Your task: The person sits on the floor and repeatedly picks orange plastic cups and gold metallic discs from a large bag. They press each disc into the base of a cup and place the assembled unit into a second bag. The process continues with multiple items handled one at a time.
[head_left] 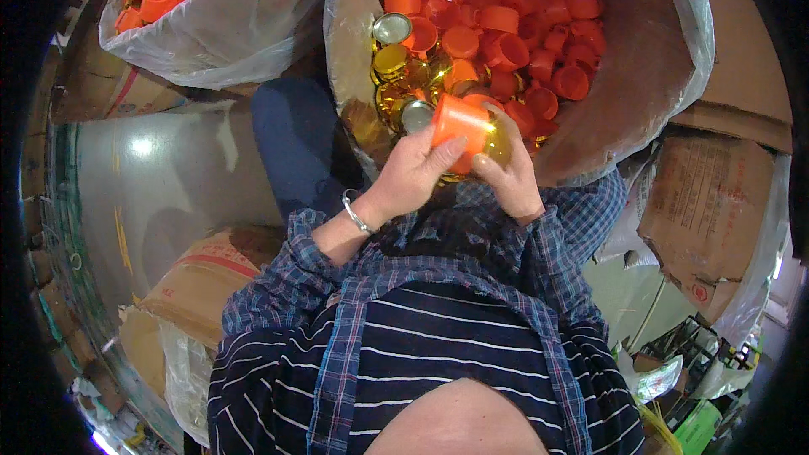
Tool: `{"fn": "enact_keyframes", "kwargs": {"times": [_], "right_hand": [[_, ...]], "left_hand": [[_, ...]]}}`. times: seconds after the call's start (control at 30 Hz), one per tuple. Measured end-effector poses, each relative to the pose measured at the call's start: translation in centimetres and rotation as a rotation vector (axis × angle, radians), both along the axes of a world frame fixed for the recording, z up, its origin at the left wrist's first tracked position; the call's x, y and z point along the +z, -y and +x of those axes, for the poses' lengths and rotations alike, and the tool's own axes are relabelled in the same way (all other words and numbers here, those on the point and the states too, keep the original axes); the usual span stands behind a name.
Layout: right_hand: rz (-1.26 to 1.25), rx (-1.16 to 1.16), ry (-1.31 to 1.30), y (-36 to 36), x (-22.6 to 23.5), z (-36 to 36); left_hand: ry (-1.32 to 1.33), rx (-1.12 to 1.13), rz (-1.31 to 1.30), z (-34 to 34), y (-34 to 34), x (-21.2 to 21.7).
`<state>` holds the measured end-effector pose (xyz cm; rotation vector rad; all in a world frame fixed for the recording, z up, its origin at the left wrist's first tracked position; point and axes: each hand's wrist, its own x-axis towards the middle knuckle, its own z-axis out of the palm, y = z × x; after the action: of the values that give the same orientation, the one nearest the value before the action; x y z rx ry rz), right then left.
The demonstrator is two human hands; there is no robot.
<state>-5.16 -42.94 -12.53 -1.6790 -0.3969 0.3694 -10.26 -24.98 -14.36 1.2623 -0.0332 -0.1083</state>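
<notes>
Left hand (415, 175): wrapped around orange cup (459, 126)
Right hand (512, 175): gripping gold lid (497, 145) — at cup's right end
Cup: above bag's (693, 50) near edge
Bag: heaped with spare cups (506, 21) toward far edge — loose lids (390, 60) by left edge

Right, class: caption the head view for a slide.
Left hand holding an orange cup, right hand a gold cap, at a plastic-lined container.

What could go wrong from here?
1. The orange cup could slip from the left hand and get lost among the loose orange cups in the bin.
2. The gold cap in the right hand looks smooth and shiny, so it might slide out of the grip.
3. The bracelet on the left wrist might snag the plastic liner.
</notes>
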Motion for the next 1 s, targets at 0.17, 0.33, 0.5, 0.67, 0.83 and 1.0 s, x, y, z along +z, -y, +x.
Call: {"fn": "enact_keyframes", "kwargs": {"times": [0.17,0.33,0.5,0.67,0.83,1.0], "right_hand": [[0.061,-0.027,-0.130,0.3,0.1,-1.5],[-0.465,0.103,0.645,0.8,0.6,-0.9],[-0.003,-0.035,-0.102,0.4,0.1,-0.8],[0.234,-0.059,-0.268,0.2,-0.4,-2.0],[-0.236,-0.027,0.212,1.0,0.1,-1.8],[-0.334,0.007,0.477,1.7,0.4,-1.5]], "left_hand": [[0.008,0.014,0.016,-0.3,0.0,0.7],[-0.372,0.021,-0.611,0.8,0.0,0.3],[0.045,-0.061,0.200,-0.4,0.0,0.3],[0.036,-0.037,0.029,-0.9,0.3,0.3],[-0.085,-0.065,-0.175,-0.4,0.5,-0.1],[-0.134,-0.093,-0.298,-0.2,0.4,0.1]]}}
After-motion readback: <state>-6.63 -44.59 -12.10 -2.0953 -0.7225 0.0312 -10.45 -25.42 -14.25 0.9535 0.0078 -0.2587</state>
